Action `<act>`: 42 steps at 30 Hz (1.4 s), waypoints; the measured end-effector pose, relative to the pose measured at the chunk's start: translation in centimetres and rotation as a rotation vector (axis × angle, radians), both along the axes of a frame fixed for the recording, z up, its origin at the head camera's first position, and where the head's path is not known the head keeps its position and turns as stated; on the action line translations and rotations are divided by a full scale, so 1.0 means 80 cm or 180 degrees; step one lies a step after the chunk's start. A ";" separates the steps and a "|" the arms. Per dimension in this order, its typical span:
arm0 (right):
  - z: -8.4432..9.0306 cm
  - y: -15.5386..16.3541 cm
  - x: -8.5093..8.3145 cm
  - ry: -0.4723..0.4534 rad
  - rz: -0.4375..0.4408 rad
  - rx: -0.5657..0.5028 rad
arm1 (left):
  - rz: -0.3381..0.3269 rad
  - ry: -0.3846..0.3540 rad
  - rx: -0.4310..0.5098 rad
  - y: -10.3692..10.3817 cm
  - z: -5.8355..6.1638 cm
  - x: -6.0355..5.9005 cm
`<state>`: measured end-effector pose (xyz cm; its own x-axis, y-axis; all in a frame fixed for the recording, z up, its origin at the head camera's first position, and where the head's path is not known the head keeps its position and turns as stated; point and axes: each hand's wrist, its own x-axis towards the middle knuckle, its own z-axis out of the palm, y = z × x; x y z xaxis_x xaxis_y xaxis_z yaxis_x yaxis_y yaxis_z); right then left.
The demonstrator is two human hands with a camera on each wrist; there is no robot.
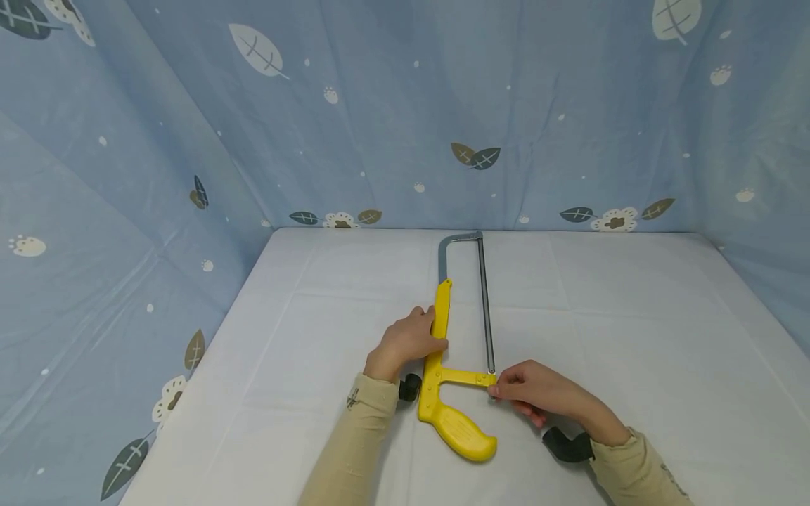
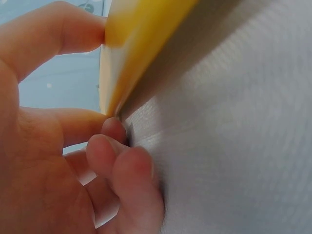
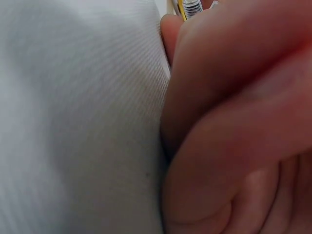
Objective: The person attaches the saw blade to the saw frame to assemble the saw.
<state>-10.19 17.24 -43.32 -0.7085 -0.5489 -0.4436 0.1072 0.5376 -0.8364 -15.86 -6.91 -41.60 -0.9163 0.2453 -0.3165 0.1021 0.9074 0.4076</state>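
Observation:
A hacksaw (image 1: 465,377) with a yellow handle and frame and a grey front bow lies flat on the white cloth, handle towards me. Its thin dark blade (image 1: 485,302) runs along the right side. My left hand (image 1: 410,339) grips the yellow frame bar, thumb on one side and fingers at the other; the left wrist view shows its other fingers curled against the cloth. At the near end of the blade, my right hand (image 1: 544,388) pinches the tension screw end by the yellow arm. In the right wrist view a threaded screw (image 3: 191,7) shows beyond the fingers, which hide the rest.
A white cloth (image 1: 304,351) covers the table. Blue curtains (image 1: 392,105) with leaf and flower prints hang at the back and sides. A black wrist mount (image 1: 566,445) sits on the right wrist, and another black mount (image 1: 409,387) is on the left wrist, close to the frame.

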 end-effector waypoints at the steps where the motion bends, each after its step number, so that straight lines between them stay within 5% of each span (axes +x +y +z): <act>1: 0.000 0.000 0.000 -0.0013 -0.0007 0.0001 | -0.0001 -0.0001 0.0003 0.000 0.000 0.000; 17: 0.005 -0.005 0.010 0.0133 -0.0081 0.0264 | 0.0024 -0.0010 0.0045 0.003 0.003 0.004; 42: -0.002 0.002 0.002 0.0136 0.0130 0.0116 | 0.0017 -0.0011 0.0127 -0.003 -0.001 0.002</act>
<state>-10.07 17.42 -43.47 -0.7046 -0.5617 -0.4337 0.0492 0.5711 -0.8194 -15.73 -7.13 -41.66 -0.9165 0.2530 -0.3097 0.0959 0.8909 0.4439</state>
